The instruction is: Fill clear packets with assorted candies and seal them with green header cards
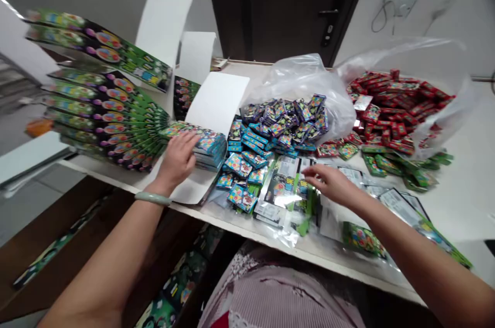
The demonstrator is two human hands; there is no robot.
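My left hand [178, 159] lies over a stack of blue printed packs [209, 148], fingers flat on top and thumb along the near side. The stack rests on a white card sheet [193, 189], beside a fanned pile of long green and black printed cards [119, 121]. My right hand [328, 181] is above the clear plastic bags with printed cards [284, 189], its fingers apart and nothing visible in them. Between my hands lie loose small blue boxes [242, 168]. Behind them, small purple boxes [288, 116] spill from a clear plastic bag [336, 96].
At the right, a clear bag holds many small red boxes [394, 106], with green packets [390, 165] in front. More flat printed bags [410, 207] lie near my right forearm. White card flaps [218, 101] stand up at the left. Below the table edge is an open brown carton [58, 245].
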